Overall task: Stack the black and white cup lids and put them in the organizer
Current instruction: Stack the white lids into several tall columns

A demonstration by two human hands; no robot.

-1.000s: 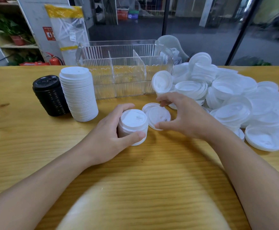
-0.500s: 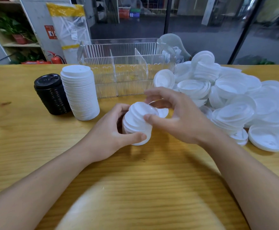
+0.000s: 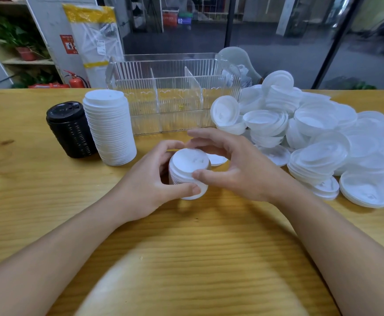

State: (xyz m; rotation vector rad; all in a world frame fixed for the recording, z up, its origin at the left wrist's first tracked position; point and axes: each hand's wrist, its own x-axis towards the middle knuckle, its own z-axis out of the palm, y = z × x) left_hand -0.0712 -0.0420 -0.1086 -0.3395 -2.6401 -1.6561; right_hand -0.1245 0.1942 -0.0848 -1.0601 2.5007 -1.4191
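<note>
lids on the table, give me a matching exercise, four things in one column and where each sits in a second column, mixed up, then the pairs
Things
1. black lid stack
2. tall white lid stack
3. small white lid stack
4. loose white lids

Places
a. heaped at the right of the table
b. between both hands
c. farthest left, standing on the table
d. standing just left of the clear organizer's front

Pairs: 1-c, 2-d, 3-b, 4-a
</note>
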